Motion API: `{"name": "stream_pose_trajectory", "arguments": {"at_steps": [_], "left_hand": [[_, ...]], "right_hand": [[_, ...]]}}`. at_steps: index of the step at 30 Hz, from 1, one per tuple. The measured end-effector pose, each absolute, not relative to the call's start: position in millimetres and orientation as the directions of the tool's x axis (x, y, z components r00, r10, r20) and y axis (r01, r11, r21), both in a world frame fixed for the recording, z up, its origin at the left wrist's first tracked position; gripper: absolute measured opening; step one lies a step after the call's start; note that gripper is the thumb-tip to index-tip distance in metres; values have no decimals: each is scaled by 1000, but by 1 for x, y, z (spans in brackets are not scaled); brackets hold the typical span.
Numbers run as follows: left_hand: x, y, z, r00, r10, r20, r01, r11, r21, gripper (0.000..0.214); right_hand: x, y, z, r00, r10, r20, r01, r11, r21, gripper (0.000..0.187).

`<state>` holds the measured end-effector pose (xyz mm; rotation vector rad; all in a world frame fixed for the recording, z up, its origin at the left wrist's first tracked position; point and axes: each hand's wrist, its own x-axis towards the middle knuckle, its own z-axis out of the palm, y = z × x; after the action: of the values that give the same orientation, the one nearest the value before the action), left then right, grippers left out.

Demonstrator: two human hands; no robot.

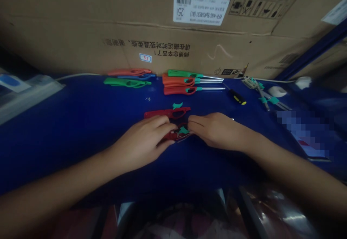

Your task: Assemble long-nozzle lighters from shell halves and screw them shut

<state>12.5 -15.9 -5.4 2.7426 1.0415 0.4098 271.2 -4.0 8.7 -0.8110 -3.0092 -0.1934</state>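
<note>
Hiding red lighter shell (177, 135) under fingers (165, 127)

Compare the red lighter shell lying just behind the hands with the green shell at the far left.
The red shell lies close behind the left hand and right hand; the green shell lies farther back, near the cardboard box. A loose teal piece sits by the red shell, none by the green. Both lie flat on the blue table, without metal tubes.
</note>
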Motion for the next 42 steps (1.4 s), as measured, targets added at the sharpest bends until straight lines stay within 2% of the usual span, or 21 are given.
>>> {"name": "stream_pose_trajectory", "arguments": {"at_steps": [6,13,18,33,39,42], "left_hand": [[14,-15,-5,709,685,169,627,-722,293,24],[13,-15,-4,697,703,143,632,-696,339,25],[14,-14,-4,696,704,146,633,-696,338,23],[15,-15,-5,674,725,144,663,-679,316,22],[16,-16,-5,658,738,149,663,-662,348,25],[16,-16,-5,654,743,142,669,-656,349,26]], "right_hand": [[270,-7,8,-897,432,91,441,873,208,20],[268,-8,8,-902,401,160,429,870,241,19],[268,-7,5,-901,417,121,434,870,233,16],[266,-7,8,-903,418,97,429,880,201,25],[268,-7,8,-849,523,73,528,838,135,19],[268,-8,9,-872,483,81,489,854,178,18]]}}
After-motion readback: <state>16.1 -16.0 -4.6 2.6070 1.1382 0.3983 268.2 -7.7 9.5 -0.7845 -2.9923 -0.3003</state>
